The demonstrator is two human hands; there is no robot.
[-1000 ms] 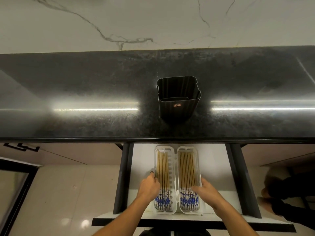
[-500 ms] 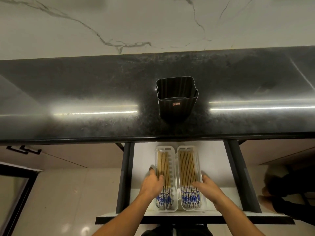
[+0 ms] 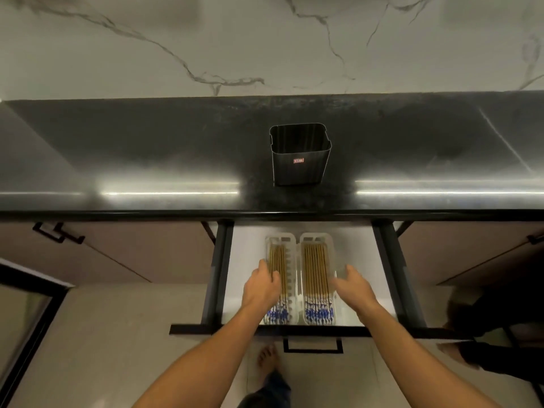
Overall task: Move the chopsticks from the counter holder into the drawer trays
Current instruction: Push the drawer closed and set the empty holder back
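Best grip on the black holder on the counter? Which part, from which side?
Pinch the near wall of the holder at its rim, coming from above. It stands upright on the counter with its top open and nothing visible inside, so there is room behind the wall. Its squarish body looks wide for a one-hand wrap.

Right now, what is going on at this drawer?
A person stands at the open drawer under the counter. In it, the left tray and the right tray lie side by side, both holding chopsticks. The left hand lies over the left tray; the right hand is at the right tray's outer edge. Whether either grips is unclear. The holder on the counter looks empty.
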